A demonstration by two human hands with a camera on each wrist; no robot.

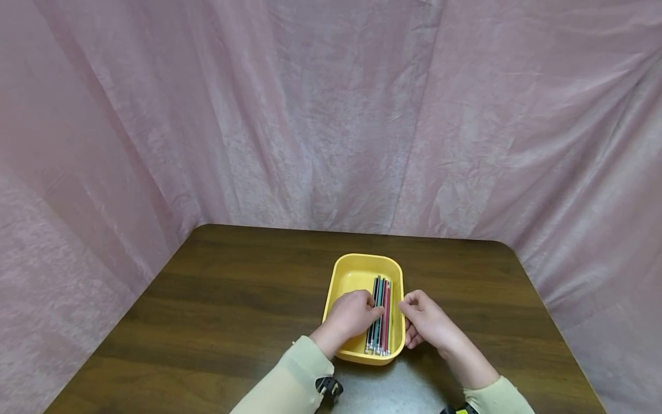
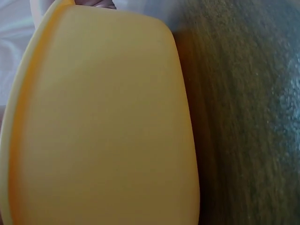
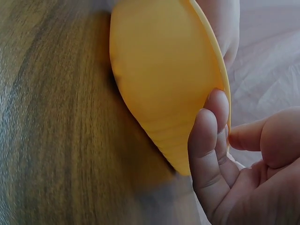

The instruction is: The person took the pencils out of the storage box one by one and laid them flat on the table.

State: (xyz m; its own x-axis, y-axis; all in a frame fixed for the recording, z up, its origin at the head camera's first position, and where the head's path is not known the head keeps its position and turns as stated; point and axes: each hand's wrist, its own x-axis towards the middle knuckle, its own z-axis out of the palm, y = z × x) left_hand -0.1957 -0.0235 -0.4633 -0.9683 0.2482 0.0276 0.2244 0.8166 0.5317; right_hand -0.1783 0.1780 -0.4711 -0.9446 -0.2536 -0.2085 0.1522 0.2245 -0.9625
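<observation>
Several pencils (image 1: 385, 330) with metal ends, in black, green, red and yellow, lie side by side along the right half of a yellow tray (image 1: 357, 261). My left hand (image 1: 353, 313) reaches over the tray's left wall, its thumb and forefinger pinching at the dark and green pencils; its other fingertips are hidden. At the tray's right wall, my right hand (image 1: 426, 319) pinches the rim. In the right wrist view, the thumb lies on one side of the rim and the fingers (image 3: 204, 133) on the other. Only the tray's outer wall (image 2: 108, 112) fills most of the left wrist view.
The tray stands on a dark brown wooden table (image 1: 248, 287) with rounded far corners. Pink curtains (image 1: 357, 115) hang behind the table and along both sides. Small black devices (image 1: 329, 387) sit at the wrists, beside pale sleeves (image 1: 289, 374).
</observation>
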